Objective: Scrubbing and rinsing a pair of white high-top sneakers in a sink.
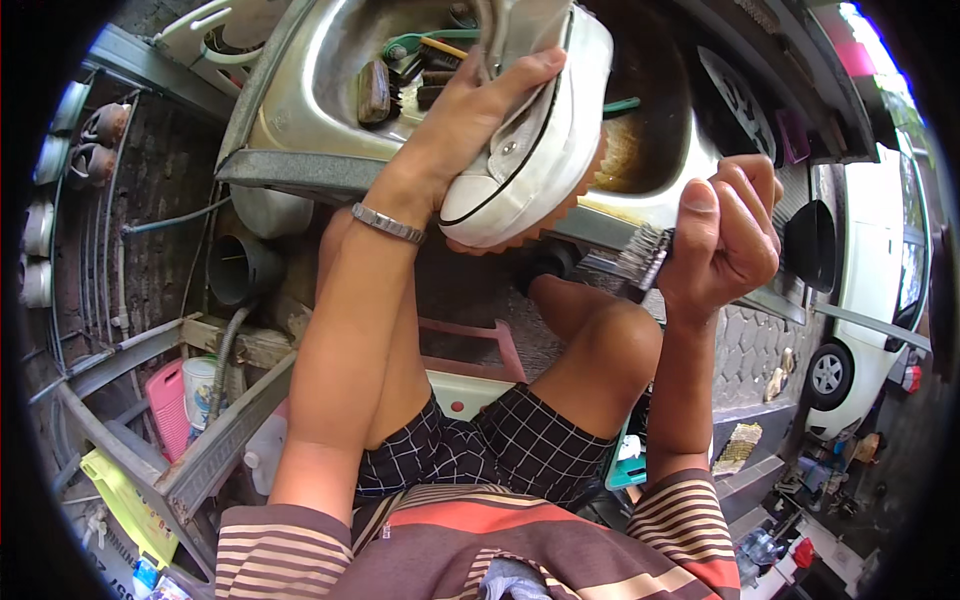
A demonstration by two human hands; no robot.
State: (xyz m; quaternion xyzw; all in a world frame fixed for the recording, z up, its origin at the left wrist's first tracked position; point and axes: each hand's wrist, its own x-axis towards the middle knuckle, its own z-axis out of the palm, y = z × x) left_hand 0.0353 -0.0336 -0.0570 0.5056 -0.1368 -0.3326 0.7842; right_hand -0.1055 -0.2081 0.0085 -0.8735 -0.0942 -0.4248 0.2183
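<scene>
My left hand (480,112) grips a white high-top shoe (540,165) with a black line round its sole edge and a brown-orange tread. The shoe is tilted, toe towards me, over the near edge of a metal sink (330,67). To the right, my right hand (724,232) is closed round a scrub brush (646,259), its pale bristles facing the shoe across a gap. Several brushes lie in the sink's left basin, among them a wooden-backed brush (373,91) and a green-handled one (450,34). Part of another green handle (621,106) shows behind the shoe.
Brown-stained liquid or residue lies in the right basin. A black bowl-like object (810,246) is right of my right hand. At lower left are a metal frame (225,420), a pink washboard (166,409) and a white bucket (201,386). A white car (862,300) stands at the far right.
</scene>
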